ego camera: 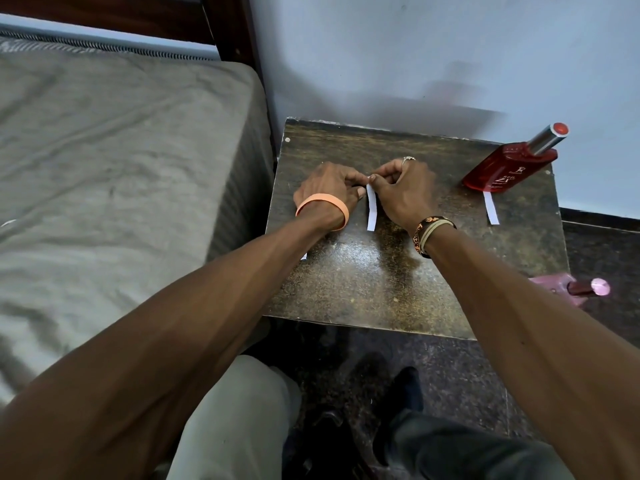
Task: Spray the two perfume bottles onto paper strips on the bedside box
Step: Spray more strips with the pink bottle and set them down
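Fig. 1. Head view, as I see it from the remote station. A dark, mottled bedside box (381, 289) stands against a pale blue wall (415, 46), on a dark speckled floor (450, 368). A bed with a grey mattress (121, 150) lies just beside the box on its left.

Containers: a red perfume bottle (502, 171) stands at the far right corner of the box. I cannot read its fill level through the red body. A pink perfume bottle (568, 287) sits at the box's near right edge, partly hidden by the right forearm. I cannot tell whether it rests on the box.

Orientation: the red bottle's long axis runs from its base up to a silver neck with a red-tipped cap, slanting toward upper right in this view. The pink bottle's cap points right. The middle paper strip (371, 209) lies flat at mid-box, its long axis running near to far. A right paper strip (491, 209) lies parallel, its far end under the red bottle's base.

Grip: the left hand (329, 188) and right hand (405, 192) meet at the middle strip's far end, fingertips pinching it.
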The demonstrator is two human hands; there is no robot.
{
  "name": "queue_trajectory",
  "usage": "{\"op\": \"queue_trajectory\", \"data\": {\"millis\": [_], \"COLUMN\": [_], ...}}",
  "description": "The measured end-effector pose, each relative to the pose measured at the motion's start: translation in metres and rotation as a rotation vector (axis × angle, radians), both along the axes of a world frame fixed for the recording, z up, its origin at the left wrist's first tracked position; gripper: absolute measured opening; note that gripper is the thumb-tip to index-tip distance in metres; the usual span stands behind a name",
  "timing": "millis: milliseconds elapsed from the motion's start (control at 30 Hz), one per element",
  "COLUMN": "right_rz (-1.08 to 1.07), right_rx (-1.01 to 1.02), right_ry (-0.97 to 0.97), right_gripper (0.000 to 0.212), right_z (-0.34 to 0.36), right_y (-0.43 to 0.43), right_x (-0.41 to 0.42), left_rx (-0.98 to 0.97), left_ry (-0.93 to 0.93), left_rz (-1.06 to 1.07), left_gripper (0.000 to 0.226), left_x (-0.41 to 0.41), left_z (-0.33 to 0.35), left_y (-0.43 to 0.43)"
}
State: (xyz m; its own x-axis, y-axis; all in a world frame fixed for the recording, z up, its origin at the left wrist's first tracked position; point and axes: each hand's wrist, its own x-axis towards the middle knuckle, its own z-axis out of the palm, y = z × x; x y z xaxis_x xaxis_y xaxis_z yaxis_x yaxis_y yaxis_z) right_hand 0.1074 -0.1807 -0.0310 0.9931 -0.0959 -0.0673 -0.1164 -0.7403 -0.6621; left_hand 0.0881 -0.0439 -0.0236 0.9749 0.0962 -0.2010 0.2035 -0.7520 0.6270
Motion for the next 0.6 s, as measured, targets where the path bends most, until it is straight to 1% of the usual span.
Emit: {"op": "queue_trajectory", "data": {"millis": [300, 467, 533, 600], "right_rz": [0.017, 0.043, 0.041, -0.001], "right_rx": [-0.005, 0.043, 0.075, 0.156], "right_ry": [0.013, 0.034, 0.048, 0.061], "right_gripper": [0.009, 0.012, 0.014, 0.012], "right_z": [0.004, 0.01, 0.013, 0.017], "right_y": [-0.001, -0.003, -0.005, -0.008], "right_x": [-0.003, -0.005, -0.005, -0.008], "left_rx": [0.01, -0.01, -0.052, -0.155], "left_ry": [0.001, -0.005, -0.005, -0.018], "left_rz": [-0.025, -0.044, -0.043, -0.002], "left_gripper": [0.021, 0.019, 0.019, 0.02], "left_x": [-0.001, -0.001, -0.001, -0.004], "left_z": [0.002, 0.001, 0.0, -0.001], "left_y": [0.001, 0.002, 0.003, 0.006]}}
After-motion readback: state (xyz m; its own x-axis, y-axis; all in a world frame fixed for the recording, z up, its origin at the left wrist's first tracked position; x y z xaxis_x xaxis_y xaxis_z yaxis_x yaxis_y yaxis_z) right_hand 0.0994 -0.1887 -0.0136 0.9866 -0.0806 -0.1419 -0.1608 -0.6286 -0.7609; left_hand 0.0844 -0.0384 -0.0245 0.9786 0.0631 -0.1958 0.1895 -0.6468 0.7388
